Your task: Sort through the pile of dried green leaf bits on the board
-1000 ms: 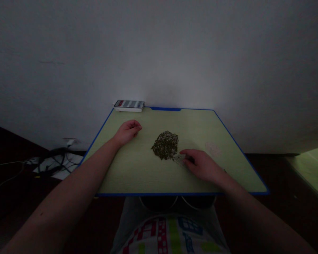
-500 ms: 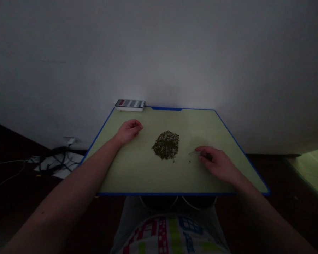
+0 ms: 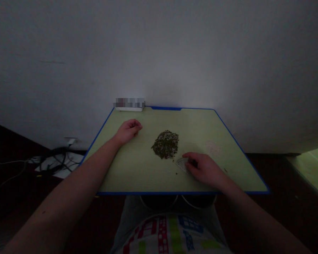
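Note:
A pile of small dark greenish beans (image 3: 165,145), with paler bits among them, lies mid-table. My right hand (image 3: 205,169) is closed on a pale, see-through, fan-shaped ridged piece (image 3: 182,163), held low over the table just right of the pile's near edge. A single dark bean (image 3: 176,173) lies apart, left of that piece. My left hand (image 3: 128,131) rests on the table left of the pile, fingers curled together; whether anything is in them is hidden.
The pale table (image 3: 137,169) has a blue rim and meets the wall. At its far left corner stands a white box (image 3: 129,109) with a blurred-out top. A faint pale patch of grains (image 3: 214,147) lies on the right. Black cables (image 3: 58,155) lie beyond the left edge.
My right hand has moved left and nearer to me with the fan-shaped piece, uncovering the pale patch. The loose bean has shifted left and nearer too. My left hand stays put.

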A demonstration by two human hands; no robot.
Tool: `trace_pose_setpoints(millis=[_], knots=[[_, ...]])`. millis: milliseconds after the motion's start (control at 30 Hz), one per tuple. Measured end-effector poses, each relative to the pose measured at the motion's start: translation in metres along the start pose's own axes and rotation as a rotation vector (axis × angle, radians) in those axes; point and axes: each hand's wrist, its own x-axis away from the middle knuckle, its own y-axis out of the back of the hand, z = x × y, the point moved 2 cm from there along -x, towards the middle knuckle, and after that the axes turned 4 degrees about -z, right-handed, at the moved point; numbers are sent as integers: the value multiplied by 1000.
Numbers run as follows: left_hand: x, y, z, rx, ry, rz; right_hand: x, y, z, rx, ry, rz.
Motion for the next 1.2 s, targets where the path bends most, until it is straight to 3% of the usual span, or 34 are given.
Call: trace_pose_setpoints(millis=[333,667,1200], knots=[[-1,1,2,-14,-3,0,-4,-2,2,13,-39,-41],[0,0,0,-3,-16,8,-15,-5,3,22,42,-8],[1,-1,-2,2,-6,-3,-20,-16,48,30,278,177]])
